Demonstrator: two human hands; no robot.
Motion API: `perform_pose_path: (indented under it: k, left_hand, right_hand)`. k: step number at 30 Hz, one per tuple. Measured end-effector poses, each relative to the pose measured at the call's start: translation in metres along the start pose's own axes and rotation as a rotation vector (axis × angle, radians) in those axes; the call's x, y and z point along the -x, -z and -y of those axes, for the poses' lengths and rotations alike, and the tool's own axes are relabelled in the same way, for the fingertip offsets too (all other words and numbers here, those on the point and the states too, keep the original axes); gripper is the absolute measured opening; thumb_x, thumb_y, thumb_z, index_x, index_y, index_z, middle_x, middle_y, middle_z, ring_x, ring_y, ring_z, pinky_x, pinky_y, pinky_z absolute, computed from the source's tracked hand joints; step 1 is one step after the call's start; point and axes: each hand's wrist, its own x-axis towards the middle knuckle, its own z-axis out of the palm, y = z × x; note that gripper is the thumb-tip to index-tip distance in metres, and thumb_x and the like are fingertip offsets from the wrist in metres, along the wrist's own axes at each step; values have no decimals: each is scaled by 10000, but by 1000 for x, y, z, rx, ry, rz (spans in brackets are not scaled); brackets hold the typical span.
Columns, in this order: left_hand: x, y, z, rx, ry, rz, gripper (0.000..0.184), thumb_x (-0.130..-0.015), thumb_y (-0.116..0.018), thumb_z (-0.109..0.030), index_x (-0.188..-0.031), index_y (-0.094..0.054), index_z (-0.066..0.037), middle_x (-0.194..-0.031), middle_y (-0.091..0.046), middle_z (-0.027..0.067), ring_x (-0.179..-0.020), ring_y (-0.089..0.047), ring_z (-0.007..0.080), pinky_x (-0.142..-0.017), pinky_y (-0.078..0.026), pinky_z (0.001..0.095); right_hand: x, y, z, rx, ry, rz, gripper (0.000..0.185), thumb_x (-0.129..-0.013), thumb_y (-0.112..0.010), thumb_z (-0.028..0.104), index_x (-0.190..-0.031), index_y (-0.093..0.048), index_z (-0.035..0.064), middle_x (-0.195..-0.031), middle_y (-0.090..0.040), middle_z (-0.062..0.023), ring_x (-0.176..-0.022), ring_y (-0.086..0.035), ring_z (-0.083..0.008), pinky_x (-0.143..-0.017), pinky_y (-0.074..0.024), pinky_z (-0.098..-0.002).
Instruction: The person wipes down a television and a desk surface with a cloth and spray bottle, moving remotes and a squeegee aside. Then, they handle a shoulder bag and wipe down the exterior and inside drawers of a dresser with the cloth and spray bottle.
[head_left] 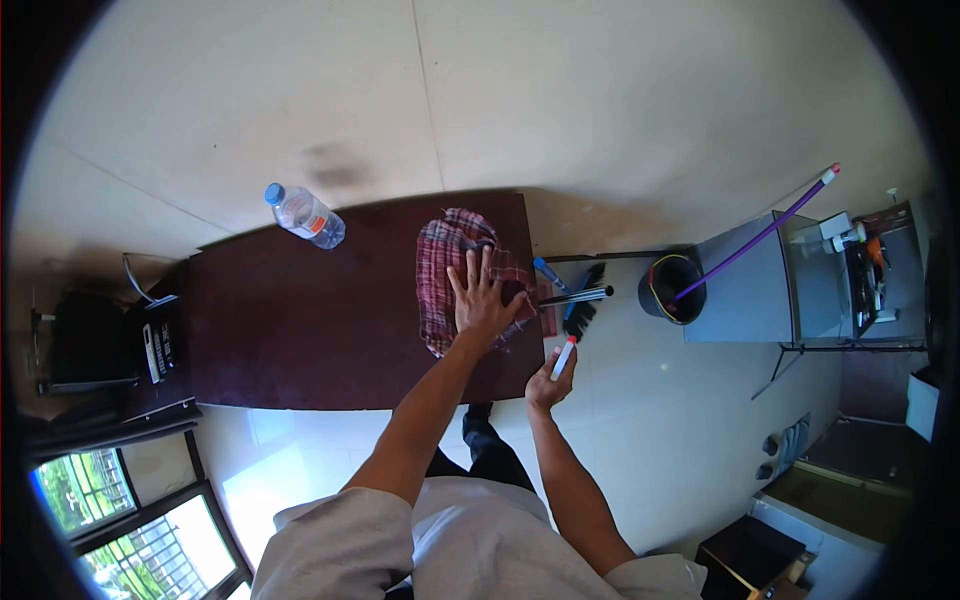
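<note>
Cloth (438, 275), red plaid and crumpled, lies toward the right-hand end of a dark tabletop (290, 330), with the left hand (482, 308) laid palm down on it, fingers spread, not clenched. Right hand (552, 382), just off the front edge near that end, grasps a white tube (562, 360) with a red tip. Farther out: one clear plastic bottle (308, 217), blue-capped, on the tabletop to the left, near the wall; one dark bucket (653, 293) beyond the right-hand end, a purple pole (750, 240) slanting from it.
</note>
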Motion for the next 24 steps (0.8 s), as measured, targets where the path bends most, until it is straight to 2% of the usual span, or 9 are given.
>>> perform_pose_path:
  k: [3,8,9,11,13,17,21,22,24]
  left_hand:
    - [26,6,-14,-1,22,52,770,-871,-507,-695,-1391,-577,-131,-1650,-144,129,-1521,-50,382,-1129,-23,714]
    - [80,20,-41,32,28,133,775,-862,-496,-711,-1372,-599,-136,-1650,-147,129,-1521,-55,378,-1131,-36,713]
    - [95,18,-45,58,16,117,776,-862,-495,-711,-1373,-598,-137,-1650,-147,129,-1521,-56,377,-1131,-37,712]
    - [117,18,-51,53,16,144,763,-868,-502,-701,-1389,-584,-149,-1652,-139,123,-1522,-49,371,-1132,-30,710]
    - [129,19,-54,43,19,218,773,-864,-512,-699,-1408,-564,-152,-1653,-134,120,-1524,-43,369,-1132,-20,709]
    - [110,9,-55,96,46,119,624,-917,-495,-618,-1291,-660,-147,-1655,-146,95,-1528,-48,343,-1128,-11,718]
    - [59,7,-47,62,68,184,521,-941,-497,-524,-1214,-704,-130,-1643,-197,86,-1526,-86,330,-1143,-6,697]
    - [47,4,-44,57,64,159,502,-943,-497,-506,-1198,-713,-130,-1636,-222,86,-1523,-103,329,-1149,-5,688]
    - [28,-14,-36,96,43,7,499,-948,-498,-500,-1137,-731,-102,-1643,-196,86,-1524,-83,338,-1146,5,691]
  right_hand:
    - [1,1,2,-71,-66,55,426,-1033,-526,336,-1309,-568,13,-1191,-646,-218,-1082,-624,-369,-951,-469,-404]
    - [-2,7,-20,-363,-211,212,497,-1033,-539,350,-1329,-527,-49,-1266,-594,-175,-1129,-570,-274,-979,-440,-356]
    - [-3,11,-30,-340,-152,178,518,-1024,-552,369,-1326,-522,-51,-1173,-620,-154,-986,-584,-237,-894,-474,-345]
    - [-5,28,-59,-497,-396,274,542,-1028,-533,396,-1352,-495,-37,-1097,-603,-107,-911,-545,-180,-857,-472,-327]
    - [-6,49,-58,-498,-375,272,551,-1029,-525,407,-1362,-481,-29,-1052,-581,-83,-883,-528,-161,-840,-471,-322]
    - [-1,92,-48,-439,-352,310,551,-1032,-514,411,-1363,-465,-26,-989,-541,-60,-863,-515,-158,-822,-477,-324]
    - [21,121,-82,-327,-306,281,546,-1021,-540,404,-1391,-479,7,-1154,-596,-81,-941,-568,-165,-783,-494,-317]
    - [26,129,-93,-284,-302,272,538,-1025,-536,386,-1409,-478,14,-1255,-595,-95,-983,-578,-171,-774,-510,-320]
    - [35,146,-109,-237,-324,239,535,-1023,-541,375,-1410,-475,12,-1245,-597,-91,-972,-577,-169,-771,-509,-317]
